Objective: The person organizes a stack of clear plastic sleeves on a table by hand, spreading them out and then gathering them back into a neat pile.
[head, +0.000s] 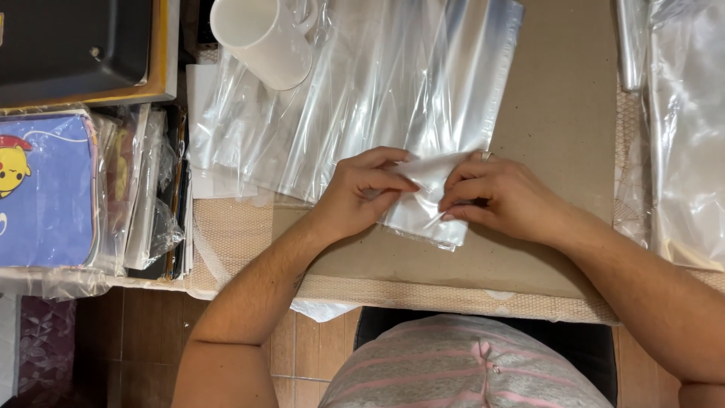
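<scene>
Both my hands pinch the near end of a clear plastic bag (423,215) lying on a brown cardboard sheet (559,98). My left hand (361,193) grips the bag's left side, fingers curled onto its edge. My right hand (498,198) holds the right side, fingertips pressed on the plastic, a ring on one finger. The two hands almost touch at the bag's middle. Behind them a spread stack of clear plastic bags (377,83) covers the far part of the cardboard.
A white mug (264,41) lies on its side on the bags at the back left. Stacked wrapped flat items (45,189) with a cartoon print fill the left shelf, under a dark tray (75,45). More clear plastic (683,128) lies at the right edge.
</scene>
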